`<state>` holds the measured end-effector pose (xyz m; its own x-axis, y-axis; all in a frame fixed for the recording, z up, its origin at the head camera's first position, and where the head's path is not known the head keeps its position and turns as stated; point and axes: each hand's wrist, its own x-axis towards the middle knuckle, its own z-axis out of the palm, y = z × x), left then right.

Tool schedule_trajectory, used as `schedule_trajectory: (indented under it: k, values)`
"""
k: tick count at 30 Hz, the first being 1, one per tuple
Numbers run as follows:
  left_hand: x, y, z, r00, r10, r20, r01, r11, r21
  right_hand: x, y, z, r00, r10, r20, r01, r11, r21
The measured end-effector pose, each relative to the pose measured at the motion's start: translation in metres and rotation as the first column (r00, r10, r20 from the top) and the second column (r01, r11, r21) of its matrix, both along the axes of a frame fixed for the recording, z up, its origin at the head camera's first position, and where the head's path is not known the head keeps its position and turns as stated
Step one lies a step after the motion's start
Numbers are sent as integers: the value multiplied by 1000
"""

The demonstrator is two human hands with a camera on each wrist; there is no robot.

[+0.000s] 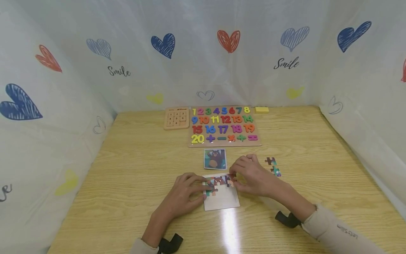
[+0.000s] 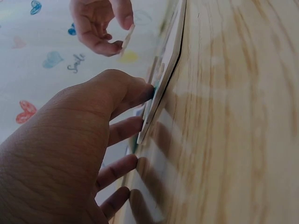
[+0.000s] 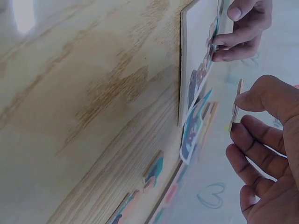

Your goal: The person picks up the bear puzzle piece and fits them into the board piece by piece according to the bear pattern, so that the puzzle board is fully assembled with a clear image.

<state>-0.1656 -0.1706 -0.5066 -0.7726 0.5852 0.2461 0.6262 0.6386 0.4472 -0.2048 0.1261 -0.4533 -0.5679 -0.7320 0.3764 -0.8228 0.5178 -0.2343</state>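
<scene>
A square puzzle board (image 1: 223, 201) lies on the table, with bear-picture pieces (image 1: 218, 181) along its top and down its left side. My left hand (image 1: 185, 193) rests at the board's left edge, fingers extended, fingertips touching the pieces there. Over the top right corner, my right hand (image 1: 255, 178) pinches a puzzle piece (image 3: 239, 91) between thumb and fingers. That piece is held on edge above the board in the right wrist view, its printed face hidden. Beyond the board lies a square bear picture card (image 1: 215, 159).
Two loose puzzle pieces, one brown (image 1: 270, 161) and one teal (image 1: 276, 171), lie right of my right hand. Farther back are a colourful number board (image 1: 225, 143), a wooden number slide puzzle (image 1: 176, 126) and a yellow block (image 1: 262, 110). A printed curtain surrounds the table.
</scene>
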Motion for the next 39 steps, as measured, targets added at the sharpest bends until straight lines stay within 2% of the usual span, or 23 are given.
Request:
schedule_trajectory:
  k: [8,17,25,33,39]
  values:
    - [0,0,1,1000,10,18,-10,1000,-16,1,-4,-2,1000,14,12,-14,1000,-15]
    - [0,0,0,1000,2,-11,-2,1000,-21,3,-8,-4,1000,28,-1,-28,999,-21]
    - [-1,0,-1,1000,-2,-6,2,1000,-3,4,-11,-7,999,42,-19,-42,999,-16]
    - [-2,0,0,1000,-5,-14,4,1000,-15,5,-13,-9,1000,31,-2,-31,999,25]
    - [-1,0,0,1000,-4,-7,3,1000,-13,6,-17,-11,999,33,-27,-32,999,30]
